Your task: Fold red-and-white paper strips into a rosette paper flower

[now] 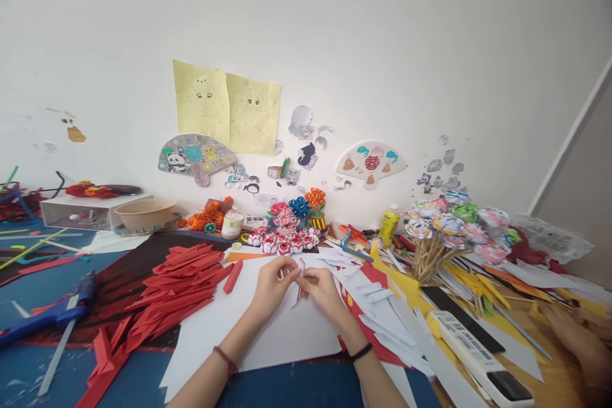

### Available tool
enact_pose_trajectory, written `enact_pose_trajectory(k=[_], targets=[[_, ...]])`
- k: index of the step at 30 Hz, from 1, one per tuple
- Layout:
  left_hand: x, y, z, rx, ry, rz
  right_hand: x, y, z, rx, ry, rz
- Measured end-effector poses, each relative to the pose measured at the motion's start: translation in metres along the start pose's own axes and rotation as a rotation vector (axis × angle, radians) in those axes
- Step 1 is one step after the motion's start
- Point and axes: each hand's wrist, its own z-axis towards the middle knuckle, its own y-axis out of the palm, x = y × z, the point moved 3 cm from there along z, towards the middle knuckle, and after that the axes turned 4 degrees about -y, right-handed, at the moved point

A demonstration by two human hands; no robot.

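Blue glue gun [52,315], 9 o'clock. Heap of folded red paper strips [167,296], 10 o'clock of the hands. Left hand [271,284] and right hand [325,290], both pinching a small red-and-white folded paper strip [300,277], apparently creased, over white sheet [268,331]. Another person's hand [576,331], 3 o'clock.

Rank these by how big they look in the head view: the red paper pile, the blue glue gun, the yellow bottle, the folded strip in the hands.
1. red paper pile
2. blue glue gun, though nearness may flatter it
3. yellow bottle
4. folded strip, pinched by left hand and right hand
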Motion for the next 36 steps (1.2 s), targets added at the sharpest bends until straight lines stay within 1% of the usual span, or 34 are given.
enact_pose_trajectory(k=[3, 10, 17, 21, 29, 36], targets=[[-0.001, 0.0, 0.0, -0.011, -0.016, -0.014, -0.001, 0.001, -0.001, 0.005, -0.017, -0.028], [-0.006, 0.002, 0.0, 0.018, -0.112, -0.091, -0.002, 0.002, -0.002, 0.015, -0.049, -0.048], [-0.012, 0.006, 0.001, -0.036, -0.147, -0.203, 0.0, 0.0, 0.0, 0.026, -0.054, -0.038], [-0.017, 0.009, 0.001, -0.044, -0.164, -0.238, 0.001, 0.0, 0.0, 0.035, -0.045, -0.029], [-0.02, 0.008, 0.0, -0.026, -0.197, -0.255, 0.002, 0.001, -0.001, -0.025, -0.035, -0.003], [-0.019, 0.008, -0.001, -0.046, -0.218, -0.28, -0.002, 0.001, 0.0, -0.06, -0.037, 0.005]])
